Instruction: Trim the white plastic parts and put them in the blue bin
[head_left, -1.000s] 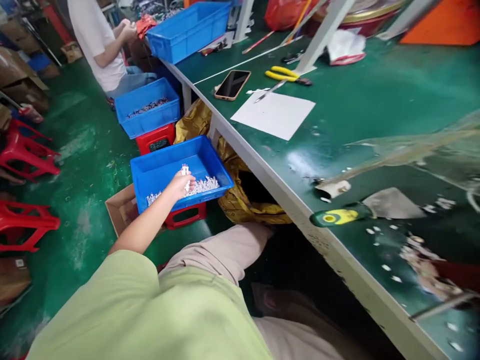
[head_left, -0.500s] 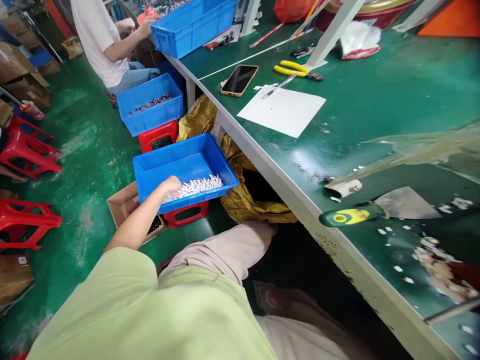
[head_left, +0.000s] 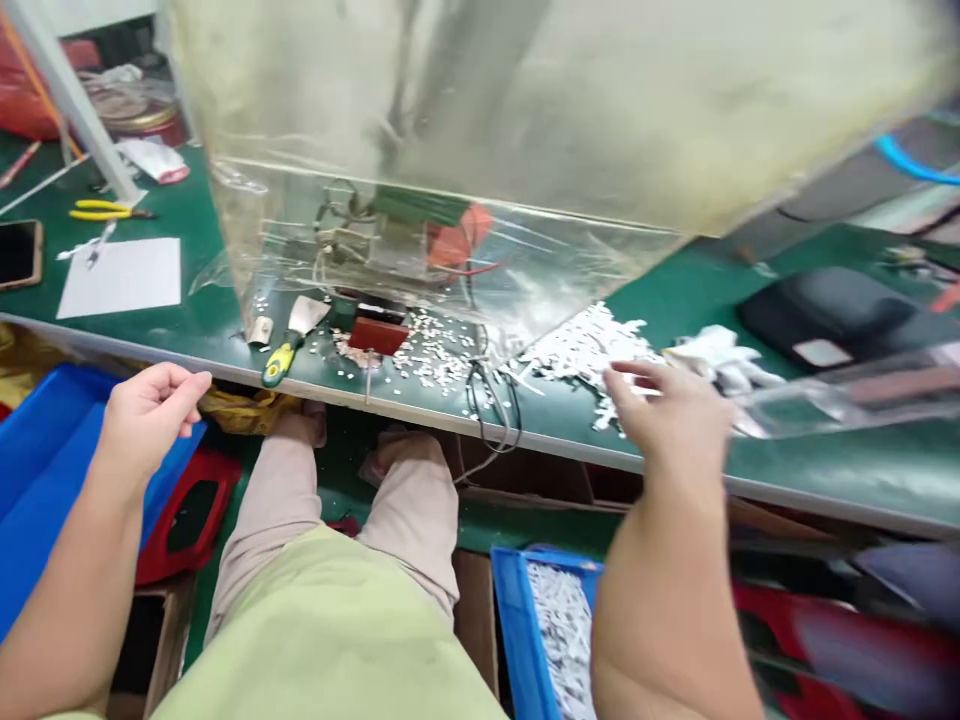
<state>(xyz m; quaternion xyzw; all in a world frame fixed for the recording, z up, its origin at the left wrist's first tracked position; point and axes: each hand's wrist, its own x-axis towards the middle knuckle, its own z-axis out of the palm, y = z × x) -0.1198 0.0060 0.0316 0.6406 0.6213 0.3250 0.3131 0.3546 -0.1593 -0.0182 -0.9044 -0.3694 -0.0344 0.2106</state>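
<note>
My left hand [head_left: 150, 410] hangs in the air just below the front edge of the green workbench [head_left: 675, 300], above a blue bin [head_left: 45, 470]. Its fingers are loosely curled and nothing shows in them. My right hand [head_left: 671, 420] reaches over the bench edge to a heap of small white parts [head_left: 581, 350], fingers spread on it. A clear plastic guard [head_left: 450, 200] hangs over a machine at the middle of the bench.
A yellow-handled scraper [head_left: 289, 345], a red block [head_left: 377, 335] and loose white bits lie under the guard. White paper [head_left: 120, 277], a phone [head_left: 16, 253] and yellow pliers [head_left: 105, 210] are at the left. Another blue bin of white parts [head_left: 555, 630] sits on the floor.
The view has swung right from the floor bin to the bench front. My left hand has come out of the blue bin. My right hand now appears at the white heap.
</note>
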